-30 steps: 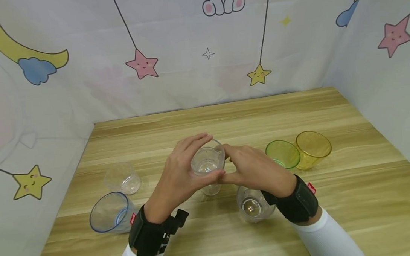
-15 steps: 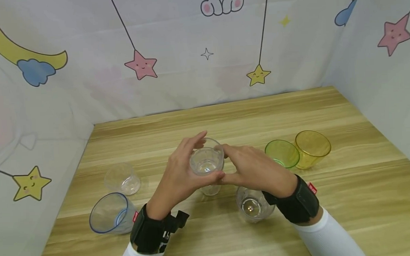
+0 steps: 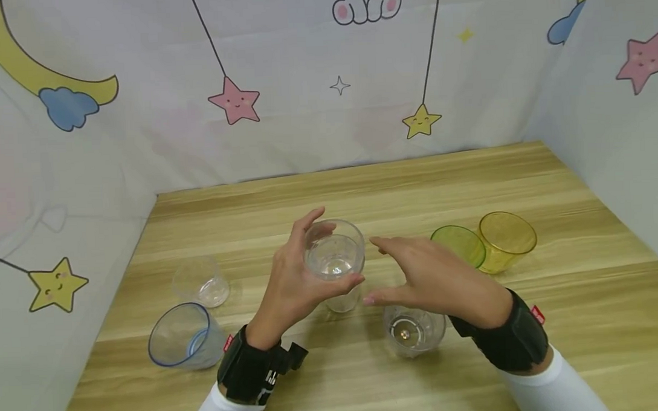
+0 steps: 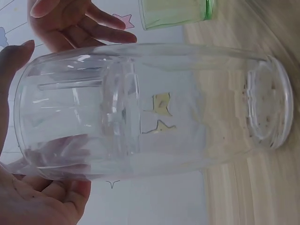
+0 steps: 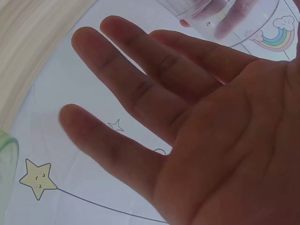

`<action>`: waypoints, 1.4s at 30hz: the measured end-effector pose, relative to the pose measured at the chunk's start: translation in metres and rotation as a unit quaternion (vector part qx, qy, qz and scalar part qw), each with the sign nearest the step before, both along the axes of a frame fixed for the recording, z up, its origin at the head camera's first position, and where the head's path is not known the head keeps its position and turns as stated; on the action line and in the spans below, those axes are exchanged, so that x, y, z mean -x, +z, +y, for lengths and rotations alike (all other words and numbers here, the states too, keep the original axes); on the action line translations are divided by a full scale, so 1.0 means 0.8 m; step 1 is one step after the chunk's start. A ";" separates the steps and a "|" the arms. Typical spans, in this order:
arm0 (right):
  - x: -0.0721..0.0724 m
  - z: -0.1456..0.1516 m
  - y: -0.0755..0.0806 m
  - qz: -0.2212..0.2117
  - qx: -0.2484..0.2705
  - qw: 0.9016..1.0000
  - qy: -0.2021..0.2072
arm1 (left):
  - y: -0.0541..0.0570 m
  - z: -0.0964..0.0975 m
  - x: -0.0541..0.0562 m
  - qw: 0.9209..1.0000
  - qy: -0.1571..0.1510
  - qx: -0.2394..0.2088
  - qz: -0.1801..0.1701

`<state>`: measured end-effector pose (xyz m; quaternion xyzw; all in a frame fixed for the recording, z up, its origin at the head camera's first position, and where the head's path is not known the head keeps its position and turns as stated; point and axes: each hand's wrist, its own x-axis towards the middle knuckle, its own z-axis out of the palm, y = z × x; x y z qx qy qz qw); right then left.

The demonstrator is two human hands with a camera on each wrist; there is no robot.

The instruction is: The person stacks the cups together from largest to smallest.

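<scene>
In the head view, my left hand point(image 3: 293, 282) holds the upper end of a tall clear cup point(image 3: 336, 253) at the table's middle, with fingers and thumb around it. The left wrist view shows the tall cup point(image 4: 173, 112) with its base on the table and what looks like a smaller clear cup point(image 4: 70, 103) nested in its upper part. My right hand point(image 3: 440, 274) is apart from it, to the right, holding nothing. In the right wrist view its fingers point(image 5: 150, 89) are extended and spread. Below it stands another clear cup point(image 3: 412, 332), partly hidden by this hand.
On the left of the wood-grain table point(image 3: 242, 226) are a small clear cup point(image 3: 203, 282) lying tilted or standing, and a blue-rimmed cup point(image 3: 181, 337). A green cup point(image 3: 460, 243) and a yellow cup point(image 3: 507, 241) stand side by side at right. Printed cloth walls surround the table.
My right hand has let go of the cup and moved off to the right, its thumb and fingers parting. The left hand keeps holding the cup.
</scene>
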<state>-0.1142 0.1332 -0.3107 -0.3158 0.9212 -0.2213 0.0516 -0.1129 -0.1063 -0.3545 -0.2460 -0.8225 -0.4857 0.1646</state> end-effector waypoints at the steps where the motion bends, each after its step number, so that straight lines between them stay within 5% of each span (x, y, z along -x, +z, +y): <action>1: -0.001 0.002 0.000 -0.002 -0.002 1.000 0.000 | -0.001 0.000 0.000 1.000 0.001 -0.004 0.000; 22: -0.022 0.022 -0.012 -0.045 -0.014 0.998 0.050 | -0.011 0.002 0.001 0.998 0.002 -0.049 -0.035; 42: -0.034 0.015 -0.024 -0.003 -0.095 0.994 0.050 | -0.007 0.001 0.001 0.998 0.009 -0.037 -0.046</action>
